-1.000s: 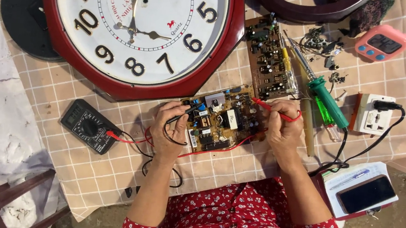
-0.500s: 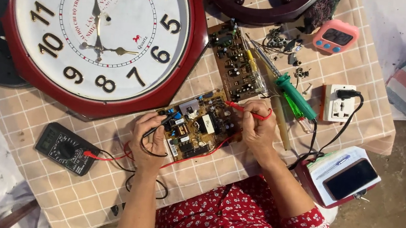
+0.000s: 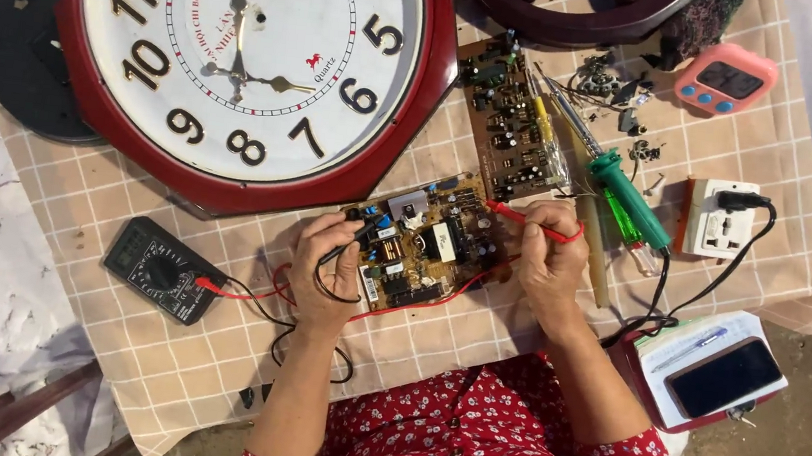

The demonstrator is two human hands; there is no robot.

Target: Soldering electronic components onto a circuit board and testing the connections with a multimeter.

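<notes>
A brown circuit board (image 3: 424, 245) crowded with parts lies on the checked cloth in front of me. My left hand (image 3: 326, 270) grips a black test probe (image 3: 353, 239) whose tip rests on the board's left side. My right hand (image 3: 549, 258) grips a red test probe (image 3: 518, 215), its tip touching the board's right edge. Red and black leads run from the probes to a black multimeter (image 3: 160, 268) at the left.
A big red-rimmed wall clock (image 3: 243, 60) fills the back left, with a black disc (image 3: 18, 46) beside it. A second circuit board (image 3: 508, 118), a green-handled soldering iron (image 3: 621, 190), a white socket block (image 3: 719, 219), a pink timer (image 3: 725, 81) and a phone on a notebook (image 3: 722, 377) lie at the right.
The view has shifted, so everything sits further right and lower in the frame. Both hands stay on the board with their probes, held much as before.
</notes>
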